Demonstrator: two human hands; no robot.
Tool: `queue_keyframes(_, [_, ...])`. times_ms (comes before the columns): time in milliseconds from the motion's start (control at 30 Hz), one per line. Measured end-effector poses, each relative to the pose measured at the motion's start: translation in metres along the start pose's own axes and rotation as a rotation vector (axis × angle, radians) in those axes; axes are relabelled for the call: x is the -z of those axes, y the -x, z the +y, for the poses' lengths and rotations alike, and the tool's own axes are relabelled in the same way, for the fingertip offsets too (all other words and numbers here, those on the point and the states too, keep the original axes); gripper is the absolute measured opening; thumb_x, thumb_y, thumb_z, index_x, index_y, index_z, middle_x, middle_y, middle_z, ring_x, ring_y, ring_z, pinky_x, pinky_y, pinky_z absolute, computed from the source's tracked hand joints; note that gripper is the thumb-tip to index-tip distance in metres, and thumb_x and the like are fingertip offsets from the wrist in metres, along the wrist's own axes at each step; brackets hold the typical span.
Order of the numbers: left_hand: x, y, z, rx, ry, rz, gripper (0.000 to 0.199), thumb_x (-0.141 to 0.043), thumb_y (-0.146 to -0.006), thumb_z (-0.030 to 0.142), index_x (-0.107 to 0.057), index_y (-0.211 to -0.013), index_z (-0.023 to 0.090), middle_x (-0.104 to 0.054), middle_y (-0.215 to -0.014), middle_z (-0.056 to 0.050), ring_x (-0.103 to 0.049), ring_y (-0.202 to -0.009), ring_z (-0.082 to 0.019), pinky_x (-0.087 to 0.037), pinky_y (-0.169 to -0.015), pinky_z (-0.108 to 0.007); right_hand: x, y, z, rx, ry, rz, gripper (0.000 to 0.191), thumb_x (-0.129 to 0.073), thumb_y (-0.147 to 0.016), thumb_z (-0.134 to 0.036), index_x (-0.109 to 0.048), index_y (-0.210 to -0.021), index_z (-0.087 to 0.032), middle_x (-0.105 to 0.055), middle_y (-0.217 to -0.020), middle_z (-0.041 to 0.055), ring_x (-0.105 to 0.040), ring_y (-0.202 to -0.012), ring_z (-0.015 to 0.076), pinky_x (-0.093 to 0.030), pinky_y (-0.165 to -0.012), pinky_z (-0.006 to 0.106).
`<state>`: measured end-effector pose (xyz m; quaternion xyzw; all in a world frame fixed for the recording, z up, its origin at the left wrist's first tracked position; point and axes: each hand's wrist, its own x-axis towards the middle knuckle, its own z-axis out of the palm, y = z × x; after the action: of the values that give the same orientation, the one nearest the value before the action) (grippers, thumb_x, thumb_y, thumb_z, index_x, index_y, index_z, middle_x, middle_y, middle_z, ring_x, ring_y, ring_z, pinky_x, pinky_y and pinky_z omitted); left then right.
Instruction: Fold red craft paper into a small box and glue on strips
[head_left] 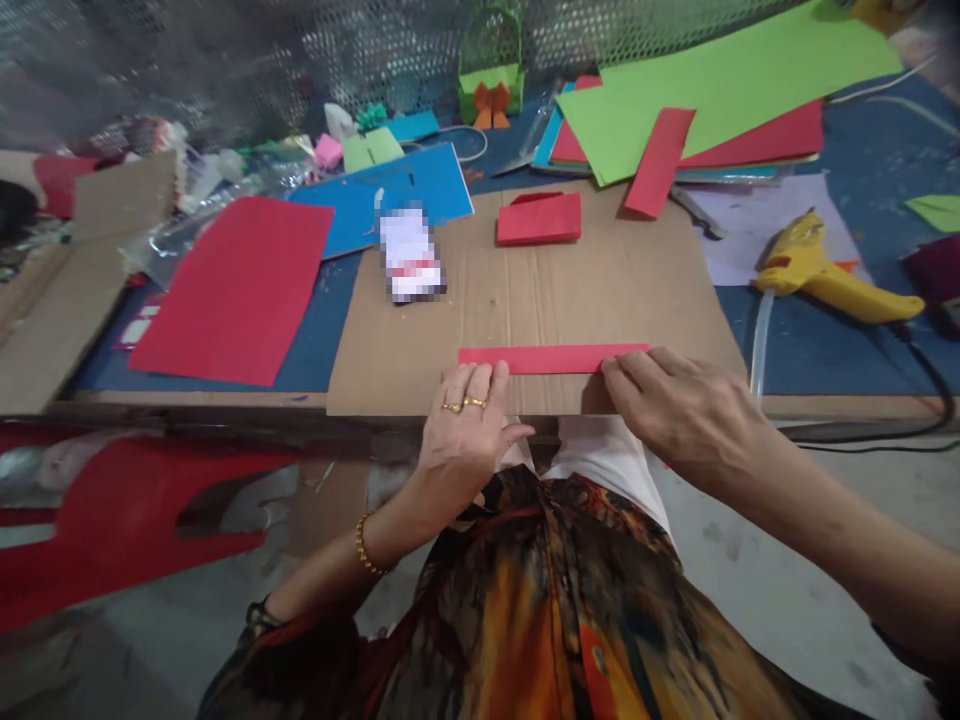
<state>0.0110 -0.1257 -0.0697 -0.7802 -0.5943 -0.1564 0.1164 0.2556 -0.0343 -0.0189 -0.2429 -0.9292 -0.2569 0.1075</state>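
A narrow red paper strip [556,359] lies crosswise near the front edge of a cardboard sheet [420,345]. My left hand [466,415] rests flat on the strip's left end, fingers stretched out and thumb apart. At the strip's right end, my right hand [667,395] is closed, its bent fingertips gripping the paper; its thumb is mostly hidden. Farther back on the cardboard sit a folded red paper piece [539,219] and a phone [411,254] with a blurred screen. Another red strip [660,163] leans over the cardboard's back right corner.
On the right lies a yellow glue gun [832,275] with a trailing cord. Behind are green sheets [727,85] and a small green basket [490,75] with an orange bow. A red sheet [232,290] and a blue sheet [442,190] lie left, beside plastic clutter.
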Motion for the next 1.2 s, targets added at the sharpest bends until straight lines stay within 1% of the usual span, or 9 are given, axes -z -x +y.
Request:
queue_keyframes(100, [0.004,0.003,-0.004,0.002,-0.009,0.029,0.065,-0.054,-0.108,0.051,-0.057,-0.153,0.004,-0.071,-0.133,-0.026,-0.065,-0.129,-0.037,-0.051,-0.113,-0.053,-0.001,-0.001,0.003,0.01,-0.015,0.003,0.028,-0.049,-0.09,0.005,-0.063,-0.08,-0.017,-0.062,-0.074,0.0073,-0.051,-0.067,0.0214,-0.029,-0.059,0.034])
queue_keyframes(167, [0.006,-0.002,-0.005,-0.014,-0.036,0.072,0.058,-0.051,-0.11,0.049,-0.062,-0.148,0.007,-0.074,-0.121,-0.022,-0.068,-0.115,-0.034,-0.053,-0.103,-0.049,-0.001,-0.002,0.006,0.017,-0.034,0.008,0.027,-0.05,-0.092,0.004,-0.064,-0.081,-0.017,-0.062,-0.074,0.0055,-0.051,-0.067,0.0199,-0.029,-0.058,0.033])
queue_keyframes(267, [0.01,-0.018,-0.008,-0.047,-0.114,0.127,0.037,-0.051,-0.111,0.037,-0.074,-0.133,0.018,-0.072,-0.093,-0.012,-0.064,-0.087,-0.026,-0.049,-0.081,-0.04,-0.003,-0.002,0.01,0.009,-0.057,0.028,0.024,-0.054,-0.097,-0.002,-0.064,-0.084,-0.018,-0.061,-0.073,0.0033,-0.05,-0.066,0.0187,-0.03,-0.06,0.033])
queue_keyframes(367, [0.013,-0.034,-0.014,-0.082,-0.111,0.14,0.028,-0.052,-0.11,0.027,-0.079,-0.113,0.021,-0.069,-0.088,-0.009,-0.059,-0.082,-0.024,-0.041,-0.071,-0.038,-0.006,-0.002,0.014,0.001,-0.088,0.047,0.022,-0.057,-0.101,-0.009,-0.065,-0.085,-0.019,-0.062,-0.074,0.0027,-0.05,-0.067,0.0185,-0.03,-0.06,0.033])
queue_keyframes(500, [0.014,-0.047,-0.018,-0.11,0.02,0.06,0.03,-0.048,-0.11,0.02,-0.076,-0.099,0.018,-0.072,-0.098,-0.01,-0.06,-0.088,-0.024,-0.042,-0.073,-0.039,-0.01,-0.004,0.022,0.0,-0.177,0.004,0.026,-0.05,-0.105,-0.009,-0.067,-0.087,-0.018,-0.064,-0.076,0.0041,-0.049,-0.07,0.0186,-0.028,-0.06,0.033])
queue_keyframes(633, [0.013,-0.055,-0.019,-0.139,0.018,0.042,0.031,-0.047,-0.108,0.015,-0.072,-0.089,0.018,-0.07,-0.092,-0.01,-0.057,-0.084,-0.024,-0.039,-0.072,-0.039,-0.014,-0.009,0.03,-0.029,-0.318,-0.083,0.03,-0.047,-0.108,-0.018,-0.068,-0.087,-0.018,-0.064,-0.079,0.0063,-0.048,-0.075,0.0192,-0.031,-0.064,0.032])
queue_keyframes(833, [0.011,-0.06,-0.028,-0.096,0.177,0.053,0.025,-0.054,-0.108,0.019,-0.073,-0.092,0.021,-0.069,-0.085,-0.005,-0.06,-0.083,-0.022,-0.04,-0.077,-0.038,-0.025,-0.01,0.037,-0.056,-0.504,-0.072,0.037,-0.041,-0.113,-0.024,-0.071,-0.093,-0.016,-0.067,-0.084,0.008,-0.051,-0.077,0.019,-0.038,-0.072,0.032])
queue_keyframes(1000, [0.011,-0.063,-0.034,-0.041,0.288,0.001,0.025,-0.056,-0.108,0.022,-0.075,-0.092,0.023,-0.07,-0.086,-0.003,-0.061,-0.086,-0.022,-0.04,-0.078,-0.038,-0.03,-0.01,0.04,-0.084,-0.589,-0.112,0.038,-0.04,-0.113,-0.028,-0.071,-0.094,-0.016,-0.068,-0.087,0.0078,-0.055,-0.079,0.0189,-0.037,-0.074,0.033])
queue_keyframes(1200, [0.017,-0.075,-0.038,0.077,0.37,-0.186,0.024,-0.059,-0.105,0.02,-0.073,-0.086,0.022,-0.07,-0.086,-0.003,-0.059,-0.092,-0.024,-0.039,-0.082,-0.039,-0.034,-0.016,0.041,-0.169,-0.584,-0.187,0.032,-0.045,-0.109,-0.028,-0.066,-0.087,-0.018,-0.067,-0.085,0.0061,-0.056,-0.079,0.0186,-0.032,-0.075,0.033])
